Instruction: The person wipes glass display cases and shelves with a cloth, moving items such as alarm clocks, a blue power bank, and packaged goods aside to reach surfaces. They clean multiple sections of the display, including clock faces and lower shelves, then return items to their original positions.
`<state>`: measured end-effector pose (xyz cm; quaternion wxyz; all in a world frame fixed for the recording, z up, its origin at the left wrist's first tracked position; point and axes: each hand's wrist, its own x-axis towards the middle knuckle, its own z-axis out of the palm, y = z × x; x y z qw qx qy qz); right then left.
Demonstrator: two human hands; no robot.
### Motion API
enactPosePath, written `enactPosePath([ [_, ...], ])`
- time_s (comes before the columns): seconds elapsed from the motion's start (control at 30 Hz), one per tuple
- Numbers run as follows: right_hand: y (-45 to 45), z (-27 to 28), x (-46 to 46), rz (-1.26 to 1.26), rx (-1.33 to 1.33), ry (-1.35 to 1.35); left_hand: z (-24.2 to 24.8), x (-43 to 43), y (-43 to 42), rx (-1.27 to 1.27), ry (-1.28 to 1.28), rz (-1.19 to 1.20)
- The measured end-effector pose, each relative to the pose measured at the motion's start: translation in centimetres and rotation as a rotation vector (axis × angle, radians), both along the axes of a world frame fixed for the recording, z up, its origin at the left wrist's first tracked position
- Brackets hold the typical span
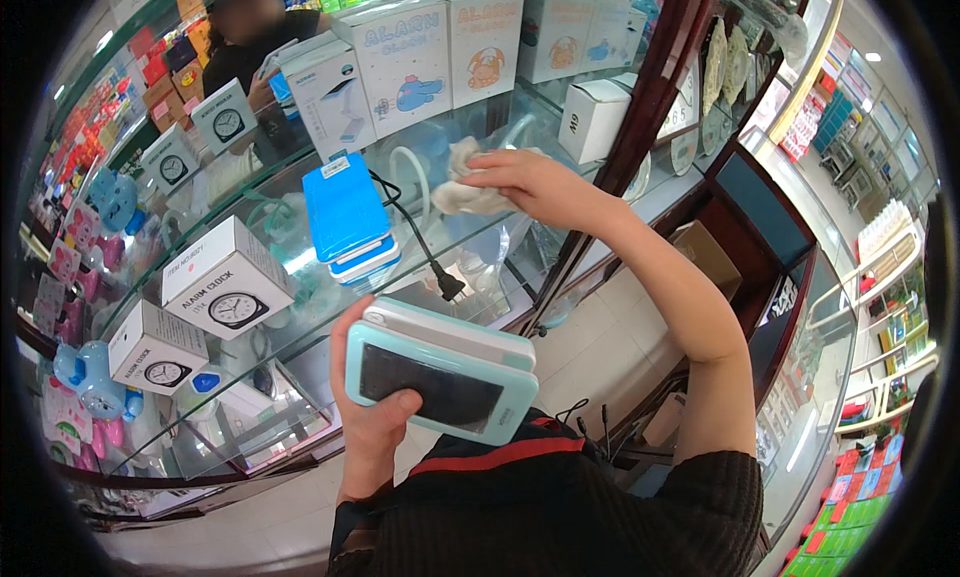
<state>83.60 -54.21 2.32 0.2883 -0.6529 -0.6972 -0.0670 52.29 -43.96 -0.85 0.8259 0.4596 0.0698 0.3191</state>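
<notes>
My left hand (369,421) holds up a mint-green and white folding desk lamp (480,419), folded shut, its dark glossy panel towards me and my thumb across the panel. My right hand (544,187) is stretched over the glass shelf (420,258) with its fingers on a crumpled whitish cloth (472,194). Left of the cloth, a stack of blue and white folded devices (346,209) lies on the glass. Beside that stack runs a black power cord with a plug (448,283).
Alarm clock boxes (229,280) stand at the left, and taller cartons (401,66) line the back. A white box (591,123) sits near the dark wooden post (652,104). Blue cartoon clocks (97,382) are far left. Across the counter is another person (232,59).
</notes>
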Motion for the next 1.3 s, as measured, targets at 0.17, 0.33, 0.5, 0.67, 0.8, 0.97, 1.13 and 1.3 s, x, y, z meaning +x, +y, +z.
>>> enactPosePath([
  [0.17,-3.6,0.1,-1.1,-0.202,-0.036,0.017,0.9,0.0,0.2,0.026,0.015,0.061],
  [0.33,-1.4,-2.8,-6.2,-0.038,0.179,-0.043,2.2,0.6,0.4,0.121,0.016,0.143],
  [0.5,-2.5,-5.2,-4.8,-0.123,0.305,-0.145,4.4,2.5,1.0,0.283,0.023,0.194],
  [0.67,-7.2,-8.7,0.0,-0.417,0.549,0.0,6.4,6.3,0.9,0.366,0.091,0.138],
  [0.8,-9.4,-13.4,-0.9,-0.469,0.496,0.259,8.0,11.2,0.9,0.422,0.141,0.102],
  [0.97,-10.6,-17.9,-4.3,-0.485,0.543,0.621,8.7,17.5,0.9,0.495,0.323,0.109],
  [1.13,-11.3,-17.8,-5.2,-0.401,0.546,0.717,8.2,20.7,1.5,0.519,0.445,0.088],
  [1.3,-12.1,-14.4,-4.2,-0.316,0.474,0.75,7.3,21.9,3.7,0.542,0.485,0.099],
])
